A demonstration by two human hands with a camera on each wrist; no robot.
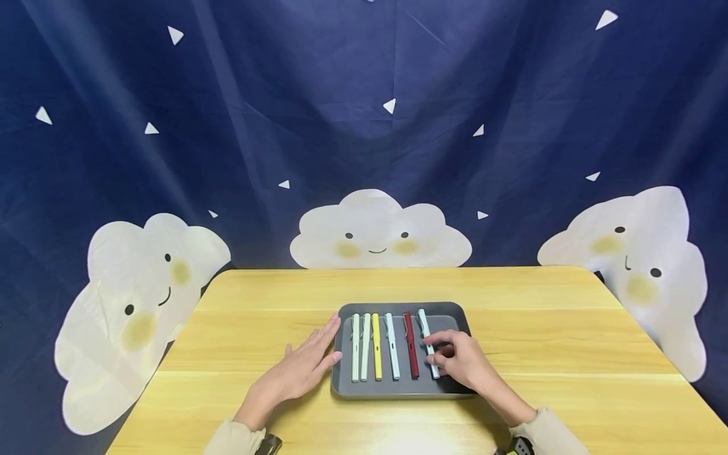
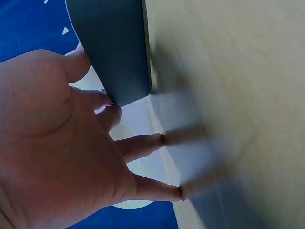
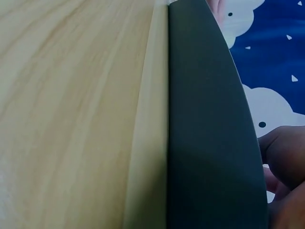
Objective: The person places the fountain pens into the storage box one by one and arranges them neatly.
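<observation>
A dark grey rectangular tray [image 1: 398,390] holds several clipped pens lying side by side. From the left come two pale green pens [image 1: 355,347], a yellow pen [image 1: 376,347], a pale blue pen [image 1: 392,347] and a dark red pen [image 1: 412,346]. Rightmost lies a white pen [image 1: 424,324], slightly tilted; the thumb and index finger of my right hand [image 1: 459,359] pinch its lower half. My left hand [image 1: 298,370] has its fingers extended, thumb and fingertips touching the tray's left side. In the left wrist view, that hand [image 2: 62,129] lies against the tray wall [image 2: 116,47].
The tray stands on a light wooden table [image 1: 273,303]. Behind the table hangs a dark blue curtain [image 1: 318,82] with white clouds and triangles. In the right wrist view, the tray's near wall [image 3: 209,124] hides the pens.
</observation>
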